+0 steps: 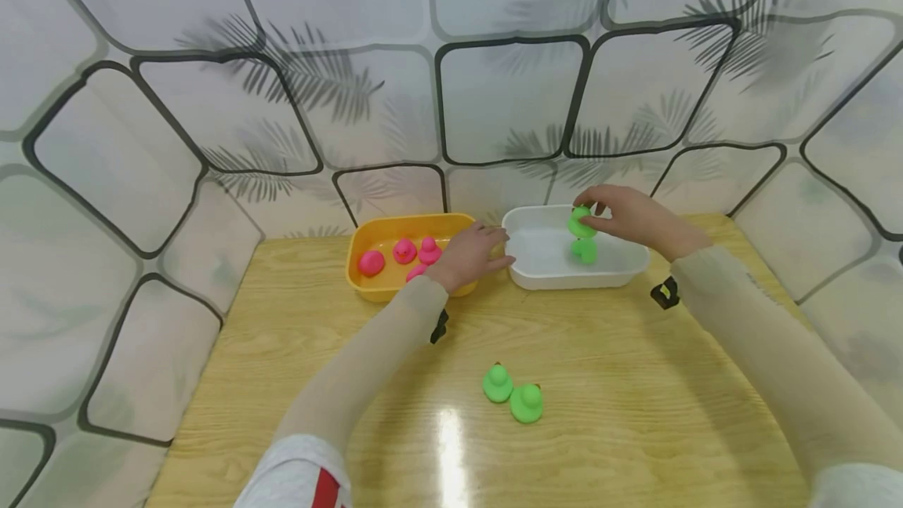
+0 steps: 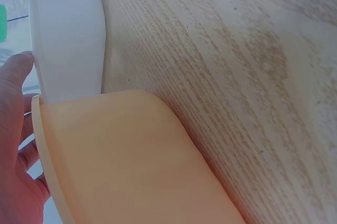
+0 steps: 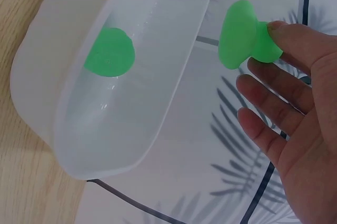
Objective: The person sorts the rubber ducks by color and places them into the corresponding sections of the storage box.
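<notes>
My right hand (image 1: 638,218) pinches a green rubber duck (image 3: 239,34) by its head between thumb and fingertips, above the white basin (image 1: 564,282). A second green duck (image 3: 111,53) lies inside that basin. Stretched across the right end of the yellow basin (image 1: 374,291), my left hand (image 1: 471,253) has its fingers extended, the thumb right at the white basin's near rim in the left wrist view. Several pink rubber ducks (image 1: 404,250) sit in the yellow basin, one partly hidden by the left hand.
Two more green ducks, a left one (image 1: 498,384) and a right one (image 1: 527,403), stand side by side on the wooden table (image 1: 296,367), nearer to me. A patterned pale wall covering (image 1: 511,100) rises behind the basins and at both sides.
</notes>
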Demonstrator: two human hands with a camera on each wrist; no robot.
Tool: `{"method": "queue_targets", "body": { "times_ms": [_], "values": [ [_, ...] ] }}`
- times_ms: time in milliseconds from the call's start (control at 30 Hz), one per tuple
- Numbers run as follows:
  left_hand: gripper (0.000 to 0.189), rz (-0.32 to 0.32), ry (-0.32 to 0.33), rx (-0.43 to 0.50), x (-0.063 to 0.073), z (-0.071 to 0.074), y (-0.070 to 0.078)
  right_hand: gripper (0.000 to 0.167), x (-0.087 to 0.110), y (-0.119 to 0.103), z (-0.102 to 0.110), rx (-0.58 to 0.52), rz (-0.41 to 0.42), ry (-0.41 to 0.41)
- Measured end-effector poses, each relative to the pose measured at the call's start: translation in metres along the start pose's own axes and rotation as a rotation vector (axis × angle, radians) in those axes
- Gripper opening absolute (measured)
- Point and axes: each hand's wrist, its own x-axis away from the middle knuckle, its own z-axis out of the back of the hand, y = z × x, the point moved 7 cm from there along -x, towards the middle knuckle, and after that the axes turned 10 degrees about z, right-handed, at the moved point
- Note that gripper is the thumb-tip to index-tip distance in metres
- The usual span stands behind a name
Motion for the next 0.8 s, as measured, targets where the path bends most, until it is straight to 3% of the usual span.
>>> {"method": "queue_targets", "body": {
  "times_ms": [567, 800],
  "values": [
    [0.055, -0.001, 0.000, 0.009, 0.001, 0.000, 0.001, 0.027, 0.008, 0.004, -0.015, 0.006, -0.035, -0.034],
    [0.055, 0.004, -0.005, -0.001, 0.000, 0.001, 0.000, 0.024, 0.017, 0.000, -0.018, 0.019, -0.005, -0.036]
  ]
}}
